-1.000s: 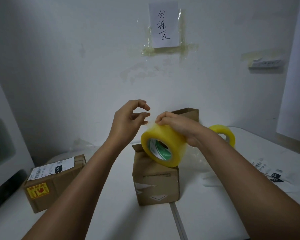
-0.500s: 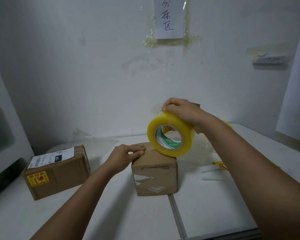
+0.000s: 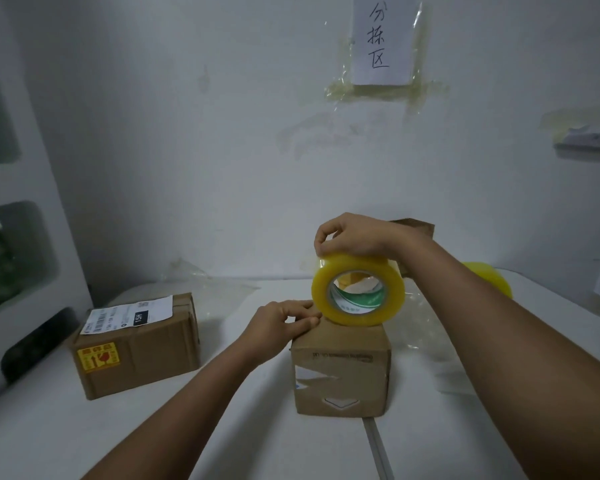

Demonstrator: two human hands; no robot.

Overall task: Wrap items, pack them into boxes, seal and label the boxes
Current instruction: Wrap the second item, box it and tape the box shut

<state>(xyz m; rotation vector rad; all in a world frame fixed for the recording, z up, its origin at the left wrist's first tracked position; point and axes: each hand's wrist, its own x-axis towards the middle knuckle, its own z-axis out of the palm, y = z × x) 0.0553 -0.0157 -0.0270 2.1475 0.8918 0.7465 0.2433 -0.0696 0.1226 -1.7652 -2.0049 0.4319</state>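
Observation:
A small brown cardboard box (image 3: 342, 379) stands on the white table (image 3: 222, 427) in the middle. A roll of clear yellowish tape (image 3: 359, 294) rests on edge on the box's top. My right hand (image 3: 352, 239) grips the roll from above, fingers curled over its rim. My left hand (image 3: 284, 322) presses its fingertips flat on the box's top left edge, right beside the roll. Whether a tape end lies under those fingers cannot be made out.
A second, sealed box (image 3: 136, 344) with a shipping label and yellow sticker lies at the left. Another tape roll (image 3: 489, 280) sits behind my right forearm. Clear plastic film (image 3: 426, 327) lies around the box. A paper sign (image 3: 381, 39) is taped on the wall.
My left hand came down from the air by the roll to the box's top left edge. My right hand carried the roll up and set it lower on the box top.

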